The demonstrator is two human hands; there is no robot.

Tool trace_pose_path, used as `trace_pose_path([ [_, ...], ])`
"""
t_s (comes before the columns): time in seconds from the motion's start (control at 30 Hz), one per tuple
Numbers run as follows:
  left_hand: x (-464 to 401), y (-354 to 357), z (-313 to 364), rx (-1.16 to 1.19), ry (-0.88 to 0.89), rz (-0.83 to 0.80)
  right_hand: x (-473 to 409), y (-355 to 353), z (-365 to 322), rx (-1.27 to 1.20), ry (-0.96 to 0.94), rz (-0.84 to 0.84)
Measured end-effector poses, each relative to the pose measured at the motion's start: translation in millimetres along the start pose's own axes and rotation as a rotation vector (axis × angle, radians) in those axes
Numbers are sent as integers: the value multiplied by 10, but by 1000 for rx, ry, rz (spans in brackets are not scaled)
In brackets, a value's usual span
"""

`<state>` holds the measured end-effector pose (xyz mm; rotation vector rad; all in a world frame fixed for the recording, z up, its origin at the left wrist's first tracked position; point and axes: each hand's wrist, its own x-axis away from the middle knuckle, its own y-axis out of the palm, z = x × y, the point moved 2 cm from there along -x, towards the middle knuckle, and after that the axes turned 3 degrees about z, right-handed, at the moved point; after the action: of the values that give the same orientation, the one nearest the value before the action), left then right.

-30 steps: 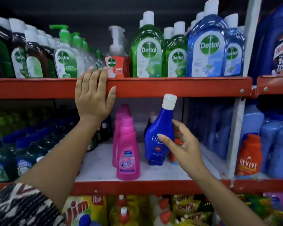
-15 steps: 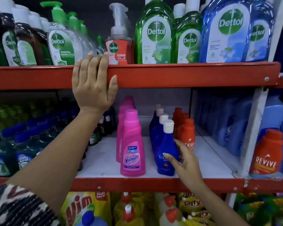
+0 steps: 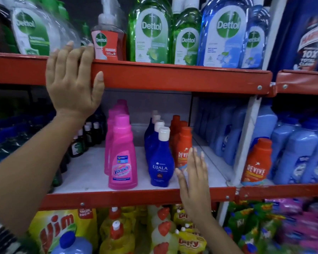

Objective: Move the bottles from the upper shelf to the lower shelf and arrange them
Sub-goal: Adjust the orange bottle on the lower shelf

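A dark blue Ujala bottle (image 3: 161, 162) with a white cap stands upright at the front of a row of the same bottles on the lower shelf (image 3: 136, 196). Beside it on the right is a row of orange Revive bottles (image 3: 184, 147); on the left, pink Vanish bottles (image 3: 122, 158). My right hand (image 3: 194, 180) is open with fingers spread, just right of the Ujala bottle and in front of the Revive row, holding nothing. My left hand (image 3: 73, 83) rests flat over the red front edge of the upper shelf (image 3: 173, 76), which carries Dettol bottles (image 3: 151, 32).
Light blue bottles (image 3: 299, 154) and one orange Revive bottle (image 3: 256, 162) fill the bay to the right past a white upright (image 3: 246, 136). Small dark bottles (image 3: 84, 136) stand left of the Vanish row. Yellow dish-wash bottles and Vim packs (image 3: 62, 230) sit below.
My right hand set the blue Ujala bottle down at the front of its row, let go and drew back open. My left hand stayed on the upper shelf edge.
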<state>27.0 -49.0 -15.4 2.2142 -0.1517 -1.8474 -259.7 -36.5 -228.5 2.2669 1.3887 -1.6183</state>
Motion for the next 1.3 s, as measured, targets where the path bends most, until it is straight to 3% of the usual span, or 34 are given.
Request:
trace_pose_path([
  [0.13,-9,-4,5,70,-50,-46,-27,-444,346,133,39,225],
  [0.3,7,-7,6,130,-85,-77,-252,-973,837,97,233,454],
  [0.57,-4,-34,5,137,-86,-67,-544,-1231,1307,47,383,292],
  [0.73,-7,-25,12,154,-82,-71,-470,-1234,1282,40,358,320],
  [1.07,-5,-13,14,169,-87,-89,-245,-1104,634,151,125,444],
  [1.17,-6,-13,5,148,-89,-92,-290,-1007,312,162,73,371],
  [1.3,-2,-45,12,95,-65,-77,-419,-797,83,-14,119,198],
])
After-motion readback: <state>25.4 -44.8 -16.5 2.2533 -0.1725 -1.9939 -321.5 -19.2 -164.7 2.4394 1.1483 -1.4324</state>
